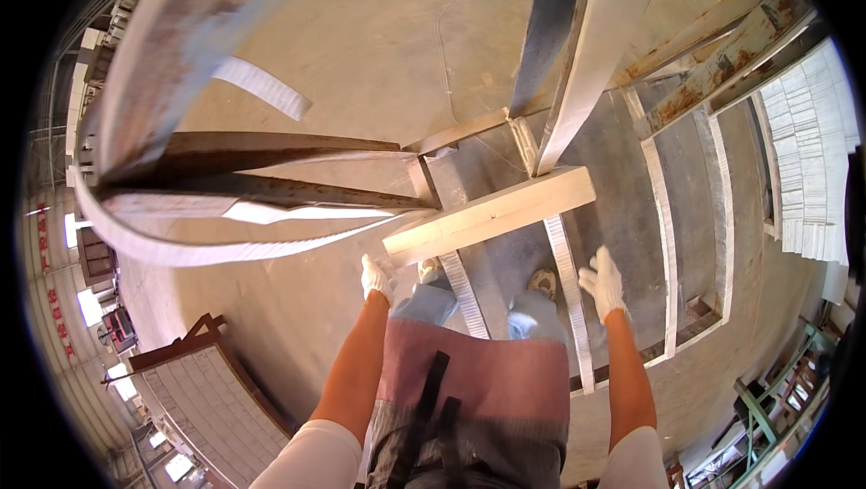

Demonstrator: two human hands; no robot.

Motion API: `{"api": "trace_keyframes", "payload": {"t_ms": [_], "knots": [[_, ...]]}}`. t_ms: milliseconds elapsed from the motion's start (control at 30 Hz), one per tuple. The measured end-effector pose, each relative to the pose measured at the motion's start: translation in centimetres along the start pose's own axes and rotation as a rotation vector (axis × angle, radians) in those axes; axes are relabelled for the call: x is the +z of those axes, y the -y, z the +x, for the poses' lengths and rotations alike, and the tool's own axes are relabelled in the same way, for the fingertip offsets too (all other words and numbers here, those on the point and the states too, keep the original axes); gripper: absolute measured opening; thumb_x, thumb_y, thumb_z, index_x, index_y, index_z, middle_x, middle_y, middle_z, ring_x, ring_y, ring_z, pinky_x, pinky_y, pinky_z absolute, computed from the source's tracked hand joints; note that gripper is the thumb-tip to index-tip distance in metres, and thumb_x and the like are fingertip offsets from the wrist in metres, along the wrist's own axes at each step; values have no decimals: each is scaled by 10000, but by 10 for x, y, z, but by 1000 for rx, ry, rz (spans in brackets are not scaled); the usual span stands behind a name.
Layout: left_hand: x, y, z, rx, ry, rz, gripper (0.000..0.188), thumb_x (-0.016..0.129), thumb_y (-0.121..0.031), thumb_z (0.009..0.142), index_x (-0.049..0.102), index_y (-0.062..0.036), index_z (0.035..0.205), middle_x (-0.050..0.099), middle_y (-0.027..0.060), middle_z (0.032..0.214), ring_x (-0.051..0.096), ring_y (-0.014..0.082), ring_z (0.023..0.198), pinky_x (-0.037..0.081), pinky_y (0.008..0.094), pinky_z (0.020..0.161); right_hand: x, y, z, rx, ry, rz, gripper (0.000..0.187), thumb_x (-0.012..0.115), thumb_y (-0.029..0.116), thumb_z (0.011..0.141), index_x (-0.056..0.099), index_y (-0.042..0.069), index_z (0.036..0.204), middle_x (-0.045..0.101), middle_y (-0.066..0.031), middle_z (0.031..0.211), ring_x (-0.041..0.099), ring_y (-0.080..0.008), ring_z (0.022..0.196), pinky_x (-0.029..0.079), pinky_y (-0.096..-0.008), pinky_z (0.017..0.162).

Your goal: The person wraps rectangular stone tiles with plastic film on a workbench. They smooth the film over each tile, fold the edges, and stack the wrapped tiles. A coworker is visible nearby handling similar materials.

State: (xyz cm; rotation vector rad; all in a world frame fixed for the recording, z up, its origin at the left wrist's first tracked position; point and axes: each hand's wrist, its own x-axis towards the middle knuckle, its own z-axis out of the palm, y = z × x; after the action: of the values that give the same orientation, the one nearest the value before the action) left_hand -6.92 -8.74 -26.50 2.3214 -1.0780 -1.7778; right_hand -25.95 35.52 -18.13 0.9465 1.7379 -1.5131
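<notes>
A pale wooden beam [492, 216] was seen slanting across the middle of the view, its right end set farther forward than its left, above the pale rungs [564, 281] of a long frame; whether it was borne by them could not be told. The left hand [379, 280], covered by a white glove, was held just beside the beam's near left end; whether it was touched, or how far its grip was closed, could not be told. The right hand [603, 285], gloved likewise, was held apart from the beam's right end, its grip empty, with thumb and fingers spread.

Beyond the beam, a tall pale post [606, 42] was seen beside a dark one [548, 24], and rusty bars [722, 78] were set at the right. A curved white strip [207, 250] was looped at the left. The floor [361, 60] was formed of smooth, brownish concrete, marked by a thin line. At the lower left, a brown-edged panel [203, 390] was placed. The room was bounded at the left by a pale wall [77, 381] pierced by bright windows [90, 307]. At the right, pale sheets [807, 155] were stacked, with a green rack [767, 421] seen below.
</notes>
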Motion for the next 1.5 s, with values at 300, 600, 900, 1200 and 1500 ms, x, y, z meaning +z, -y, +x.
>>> {"api": "trace_keyframes", "payload": {"t_ms": [300, 600, 900, 1200, 1500], "knots": [[-181, 4, -135, 260, 0, 490, 493, 519, -426, 925, 558, -83, 1278, 616, 82, 1069, 576, 215, 942, 498, 381, 794, -95, -50, -183, 108, 146, -286, 538, 559, 452, 932, 607, -17, 1190, 624, -90, 1031, 613, -149, 864, 522, -312, 740], [-392, 103, -256, 130, 85, 755, 555, 525, -414, 920, 559, -12, 1302, 617, 205, 1245, 608, 302, 1110, 465, 389, 952, -201, -36, -299, 107, 401, -485, 500, 580, 411, 940, 550, 43, 1278, 635, -97, 1016, 658, -215, 840, 546, -340, 688], [-308, -16, -268, 344, 443, 825, 504, 544, -314, 930, 510, -57, 1362, 604, 137, 1263, 597, 252, 1103, 487, 361, 898, -228, -85, -416, 210, -29, 66, 643, 560, 464, 958, 431, 6, 1390, 532, -250, 1310, 614, -380, 1086, 540, -488, 897], [-278, -173, -278, 413, 553, 604, 350, 513, -195, 902, 531, -130, 1246, 498, -33, 729, 471, 77, 574, 392, 243, 489, -34, -336, -562, 323, 7, 118, 449, 513, 331, 974, 504, 37, 1313, 596, -234, 1214, 636, -375, 1031, 540, -499, 827], [-266, -114, -254, 284, 757, 1147, 341, 525, -329, 946, 530, -68, 1165, 639, 123, 996, 617, 231, 802, 526, 407, 699, 47, -363, -607, 51, -138, 3, 387, 581, 247, 890, 601, 26, 1207, 642, -242, 1146, 638, -332, 1006, 505, -404, 853]]}}
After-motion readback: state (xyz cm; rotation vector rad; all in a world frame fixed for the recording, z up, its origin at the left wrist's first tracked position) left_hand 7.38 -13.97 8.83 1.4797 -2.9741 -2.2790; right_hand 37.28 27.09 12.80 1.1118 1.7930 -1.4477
